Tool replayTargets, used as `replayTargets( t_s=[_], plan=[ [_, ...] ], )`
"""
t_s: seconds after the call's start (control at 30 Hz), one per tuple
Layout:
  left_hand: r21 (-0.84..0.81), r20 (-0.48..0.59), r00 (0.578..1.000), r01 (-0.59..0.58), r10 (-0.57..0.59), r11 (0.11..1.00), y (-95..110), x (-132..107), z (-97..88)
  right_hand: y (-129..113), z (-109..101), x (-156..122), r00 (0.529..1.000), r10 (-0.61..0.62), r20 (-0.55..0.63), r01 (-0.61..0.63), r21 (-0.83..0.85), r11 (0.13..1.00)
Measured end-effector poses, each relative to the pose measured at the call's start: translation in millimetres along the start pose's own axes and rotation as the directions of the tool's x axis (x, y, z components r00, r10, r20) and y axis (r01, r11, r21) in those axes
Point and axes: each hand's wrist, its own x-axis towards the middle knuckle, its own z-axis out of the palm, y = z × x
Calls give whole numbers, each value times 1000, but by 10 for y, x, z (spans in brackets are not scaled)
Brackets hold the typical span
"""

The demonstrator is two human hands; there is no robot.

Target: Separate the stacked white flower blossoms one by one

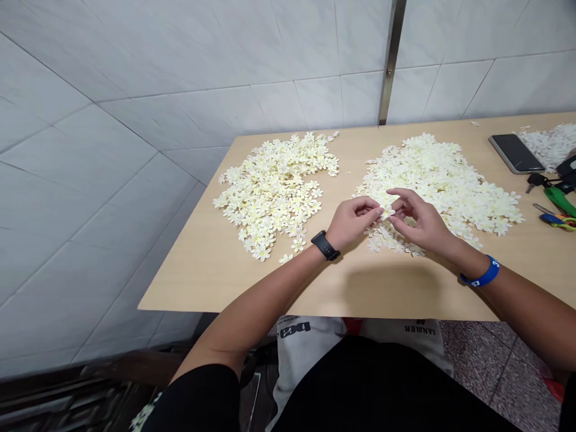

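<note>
Between my two hands is a small white artificial flower with a pale yellow centre. My left hand pinches its left side between thumb and fingers. From the right, my right hand has its thumb and fingertips at the flower's other edge, the index finger raised in a curve above. Both hands are over the near left edge of a broad heap of white flowers. To the left lies a second heap of flowers, yellower in the centres.
The wooden table meets a tiled wall at the back. On the right are a phone, a pile of small white pieces, keys and scissors. A few loose flowers lie near the left heap.
</note>
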Motion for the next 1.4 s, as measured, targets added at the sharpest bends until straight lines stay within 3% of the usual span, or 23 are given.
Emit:
replayTargets(
  t_s=[0.13,0.5,0.7,0.83,0.9,1.0,1.1,1.23,1.4],
  plan=[
    [-210,45,989,149,-143,966,-18,37,-26,13,57,14,991,122,63,-134,238,962],
    [-142,101,983,165,-152,976,-16,20,-50,-3,73,37,962,220,164,-271,440,856],
    [108,66,993,-103,96,989,-10,-61,26,-78,98,32,957,268,110,-288,448,847],
    [287,92,937,-348,336,893,-15,-90,52,-73,84,33,970,215,117,-244,476,845],
    [330,100,912,-407,397,851,-27,-86,51,-52,78,41,973,198,116,-230,463,856],
    [297,55,931,-360,361,884,-38,-61,22,-16,61,57,972,191,138,-233,447,864],
    [188,23,974,-226,226,956,-36,-21,-33,14,30,71,966,181,186,-250,478,842],
    [45,89,992,-99,95,994,-18,7,-64,32,1,84,954,191,233,-287,513,809],
    [139,50,988,-152,146,979,-5,-46,4,2,54,75,950,258,176,-312,508,803]
  ],
)
